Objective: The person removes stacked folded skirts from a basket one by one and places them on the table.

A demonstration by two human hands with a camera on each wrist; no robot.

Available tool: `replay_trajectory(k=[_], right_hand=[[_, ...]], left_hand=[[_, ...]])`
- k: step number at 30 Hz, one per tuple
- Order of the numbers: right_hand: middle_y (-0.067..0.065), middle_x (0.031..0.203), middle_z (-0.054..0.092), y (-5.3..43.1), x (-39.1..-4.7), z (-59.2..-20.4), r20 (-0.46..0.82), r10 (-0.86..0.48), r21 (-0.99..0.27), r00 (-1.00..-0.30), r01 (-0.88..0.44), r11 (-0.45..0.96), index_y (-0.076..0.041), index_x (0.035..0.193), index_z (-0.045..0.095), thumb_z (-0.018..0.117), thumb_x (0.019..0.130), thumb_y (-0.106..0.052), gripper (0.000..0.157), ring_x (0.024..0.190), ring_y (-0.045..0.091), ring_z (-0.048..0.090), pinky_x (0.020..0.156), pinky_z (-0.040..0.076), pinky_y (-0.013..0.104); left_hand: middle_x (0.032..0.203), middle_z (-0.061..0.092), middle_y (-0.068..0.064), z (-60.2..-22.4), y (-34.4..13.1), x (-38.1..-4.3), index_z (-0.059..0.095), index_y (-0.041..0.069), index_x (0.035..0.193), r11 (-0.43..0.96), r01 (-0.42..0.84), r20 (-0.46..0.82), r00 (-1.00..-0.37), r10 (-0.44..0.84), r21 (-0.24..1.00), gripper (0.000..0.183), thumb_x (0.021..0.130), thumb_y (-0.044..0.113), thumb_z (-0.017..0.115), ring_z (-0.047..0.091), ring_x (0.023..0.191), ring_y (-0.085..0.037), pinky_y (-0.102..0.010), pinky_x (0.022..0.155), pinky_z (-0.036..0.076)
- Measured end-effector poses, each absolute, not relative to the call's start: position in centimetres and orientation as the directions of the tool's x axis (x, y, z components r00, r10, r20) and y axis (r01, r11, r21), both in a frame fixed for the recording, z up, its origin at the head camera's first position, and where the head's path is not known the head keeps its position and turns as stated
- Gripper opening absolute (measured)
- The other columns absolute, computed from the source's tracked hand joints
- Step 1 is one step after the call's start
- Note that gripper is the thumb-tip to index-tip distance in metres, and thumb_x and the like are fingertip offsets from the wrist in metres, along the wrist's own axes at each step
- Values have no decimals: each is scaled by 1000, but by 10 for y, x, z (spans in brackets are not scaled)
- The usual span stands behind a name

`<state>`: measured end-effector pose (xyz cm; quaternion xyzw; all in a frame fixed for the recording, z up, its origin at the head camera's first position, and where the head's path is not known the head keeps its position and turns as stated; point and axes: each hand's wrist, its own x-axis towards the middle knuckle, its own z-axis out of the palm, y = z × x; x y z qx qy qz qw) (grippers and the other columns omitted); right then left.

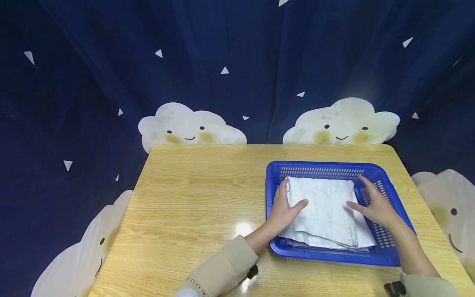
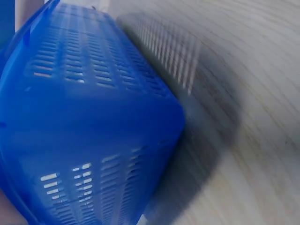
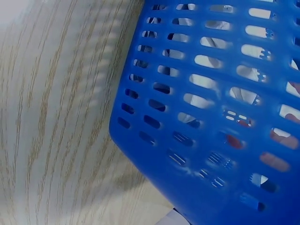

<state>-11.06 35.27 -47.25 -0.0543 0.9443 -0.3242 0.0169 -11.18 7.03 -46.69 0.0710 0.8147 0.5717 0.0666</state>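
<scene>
Though the sleeve lettering (image 1: 196, 284) reads unclearly, folded white cloth (image 1: 326, 210) lies in the blue basket (image 1: 315, 164), left hand (image 1: 286, 209) at its nine o'clock, right hand (image 1: 376, 208) at three, both spread, gripping nothing.

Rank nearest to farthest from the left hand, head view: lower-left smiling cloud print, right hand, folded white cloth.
1. Folded white cloth: directly at the left hand, extending to its right.
2. Right hand: across the cloth, toward the right side of the blue basket.
3. Lower-left smiling cloud print: far left, beyond the left edge of the table.
</scene>
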Motion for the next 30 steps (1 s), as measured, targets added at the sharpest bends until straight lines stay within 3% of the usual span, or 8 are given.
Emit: replay_trajectory(k=[8, 23, 30], right_hand=[[38, 126, 30, 354, -110, -478, -76, -99, -622, -992, -31, 783, 1, 143, 4, 72, 77, -28, 99, 107, 52, 38, 79, 39, 62], [38, 124, 31, 352, -108, -488, -223, -65, -620, -973, 90, 779, -3, 144, -1, 69, 77, -38, 103, 102, 52, 43, 74, 43, 59], [40, 127, 26, 351, -108, -494, -231, -67, -625, -971, 95, 775, -1, 144, -1, 69, 77, -38, 103, 106, 53, 39, 75, 42, 60]], left_hand=[[144, 26, -16, -468, 76, -112, 23, 10, 141, 322, -73, -127, -980, 151, 944, 82, 77, 37, 67, 23, 132, -33, -50, 103, 27], [141, 30, -14, -480, 85, -114, 29, 10, 138, 306, -176, -208, -976, 72, 936, 81, 73, 34, 70, 28, 128, -35, -48, 101, 29], [137, 34, -16, -483, 91, -119, 29, 9, 137, 248, -280, -293, -956, 17, 927, 81, 70, 28, 72, 31, 126, -36, -48, 101, 29]])
